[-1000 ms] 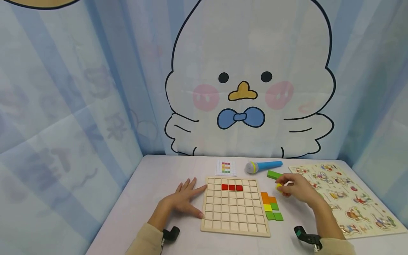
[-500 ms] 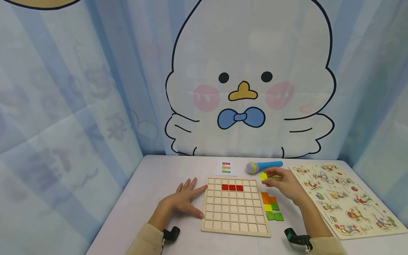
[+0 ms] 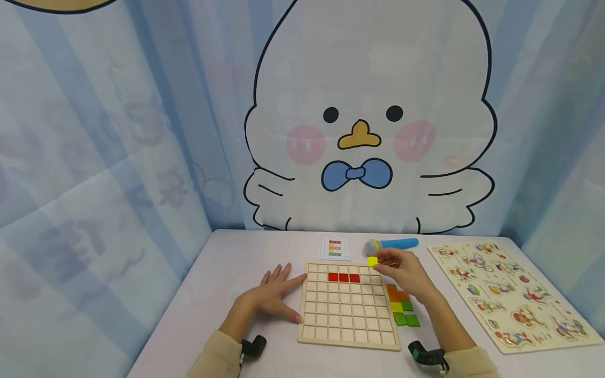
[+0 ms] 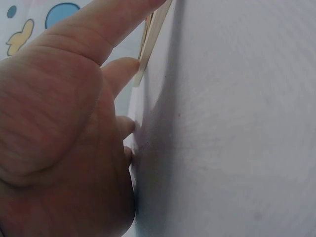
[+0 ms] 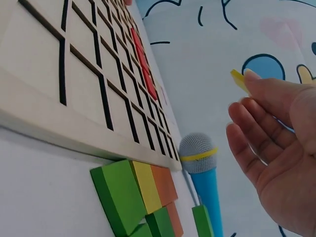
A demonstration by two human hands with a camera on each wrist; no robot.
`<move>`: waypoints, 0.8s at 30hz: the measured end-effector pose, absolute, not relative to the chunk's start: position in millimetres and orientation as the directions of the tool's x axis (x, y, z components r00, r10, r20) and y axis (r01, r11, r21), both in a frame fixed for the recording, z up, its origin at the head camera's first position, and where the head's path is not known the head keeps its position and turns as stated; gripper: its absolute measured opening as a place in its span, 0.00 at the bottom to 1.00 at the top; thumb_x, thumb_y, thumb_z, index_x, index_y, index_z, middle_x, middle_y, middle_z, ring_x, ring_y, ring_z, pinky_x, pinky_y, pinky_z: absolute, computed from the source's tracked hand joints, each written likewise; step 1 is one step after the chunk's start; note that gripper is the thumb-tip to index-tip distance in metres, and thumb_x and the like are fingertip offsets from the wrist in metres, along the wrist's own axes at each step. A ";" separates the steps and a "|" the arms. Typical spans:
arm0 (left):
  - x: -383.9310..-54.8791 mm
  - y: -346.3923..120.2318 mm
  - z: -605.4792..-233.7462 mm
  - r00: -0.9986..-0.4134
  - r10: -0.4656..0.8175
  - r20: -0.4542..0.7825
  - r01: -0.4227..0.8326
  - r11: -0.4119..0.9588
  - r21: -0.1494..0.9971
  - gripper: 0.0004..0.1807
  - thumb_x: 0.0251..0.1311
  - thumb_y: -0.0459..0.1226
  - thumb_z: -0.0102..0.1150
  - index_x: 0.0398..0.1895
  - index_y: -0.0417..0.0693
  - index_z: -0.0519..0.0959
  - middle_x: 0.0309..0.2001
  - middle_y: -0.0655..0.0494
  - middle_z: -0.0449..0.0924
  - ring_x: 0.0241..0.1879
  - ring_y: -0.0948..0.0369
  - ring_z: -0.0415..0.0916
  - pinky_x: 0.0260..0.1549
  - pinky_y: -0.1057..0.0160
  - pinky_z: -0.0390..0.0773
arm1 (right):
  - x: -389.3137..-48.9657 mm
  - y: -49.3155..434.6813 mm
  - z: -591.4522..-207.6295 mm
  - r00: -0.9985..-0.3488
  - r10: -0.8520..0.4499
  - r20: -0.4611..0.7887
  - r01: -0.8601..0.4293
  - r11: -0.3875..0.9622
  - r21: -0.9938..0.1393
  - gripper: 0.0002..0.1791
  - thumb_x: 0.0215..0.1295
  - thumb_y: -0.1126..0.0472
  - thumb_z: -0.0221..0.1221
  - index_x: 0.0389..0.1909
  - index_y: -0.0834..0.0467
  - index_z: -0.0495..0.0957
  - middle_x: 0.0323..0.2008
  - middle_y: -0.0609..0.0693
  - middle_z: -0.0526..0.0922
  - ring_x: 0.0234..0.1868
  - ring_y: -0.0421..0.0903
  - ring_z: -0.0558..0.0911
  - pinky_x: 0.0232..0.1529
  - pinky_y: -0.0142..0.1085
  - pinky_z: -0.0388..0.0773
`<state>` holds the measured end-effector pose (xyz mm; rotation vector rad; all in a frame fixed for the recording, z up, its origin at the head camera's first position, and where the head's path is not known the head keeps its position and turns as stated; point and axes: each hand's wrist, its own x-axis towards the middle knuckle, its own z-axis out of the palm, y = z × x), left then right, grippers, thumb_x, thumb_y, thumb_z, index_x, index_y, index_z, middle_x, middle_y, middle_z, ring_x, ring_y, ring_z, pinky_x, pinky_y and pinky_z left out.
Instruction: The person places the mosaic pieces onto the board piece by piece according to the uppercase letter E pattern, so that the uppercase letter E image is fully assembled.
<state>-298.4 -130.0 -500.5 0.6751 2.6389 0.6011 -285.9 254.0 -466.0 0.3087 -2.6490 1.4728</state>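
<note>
A wooden grid board [image 3: 350, 315] lies on the table, with three red tiles [image 3: 344, 277] side by side in its second row from the far edge. My right hand [image 3: 402, 270] pinches a yellow tile [image 3: 372, 261] between thumb and fingertips, above the board's far right corner. In the right wrist view the same yellow tile [image 5: 239, 80] is seen edge-on, held clear of the board. My left hand [image 3: 274, 296] rests with fingers spread at the board's left side, its thumb and index fingertip touching the edge. In the left wrist view, the left hand [image 4: 64, 118] partly covers the board edge.
Green, orange and yellow tiles [image 3: 399, 306] lie beside the board's right edge. A pattern card [image 3: 335, 249] and a blue toy microphone [image 3: 397, 244] lie behind it. A picture puzzle board [image 3: 515, 299] occupies the right side. A printed curtain [image 3: 368, 205] stands behind the table.
My right hand has moved left from beside the picture puzzle board to over the grid board's far right corner, carrying the yellow tile. The left hand has stayed in place.
</note>
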 end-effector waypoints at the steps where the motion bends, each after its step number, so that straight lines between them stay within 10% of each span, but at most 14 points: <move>1: -298.4 -130.1 -500.3 -0.825 0.518 -0.227 0.370 0.798 0.476 0.61 0.45 0.67 0.75 0.83 0.72 0.55 0.86 0.44 0.33 0.84 0.42 0.26 0.80 0.36 0.31 | -286.2 251.3 -465.9 -0.975 -0.133 0.180 -0.223 0.513 -0.829 0.20 0.68 0.59 0.69 0.59 0.59 0.82 0.47 0.53 0.86 0.45 0.49 0.82 0.46 0.26 0.81; 24: -296.0 -130.5 -495.4 -0.824 0.525 -0.214 0.378 0.790 0.482 0.61 0.46 0.67 0.76 0.83 0.69 0.56 0.86 0.41 0.34 0.84 0.41 0.27 0.80 0.34 0.33 | -299.2 201.9 -452.6 -0.960 -0.256 0.115 -0.210 0.381 -0.900 0.16 0.69 0.60 0.68 0.53 0.64 0.83 0.43 0.58 0.83 0.42 0.50 0.80 0.44 0.39 0.85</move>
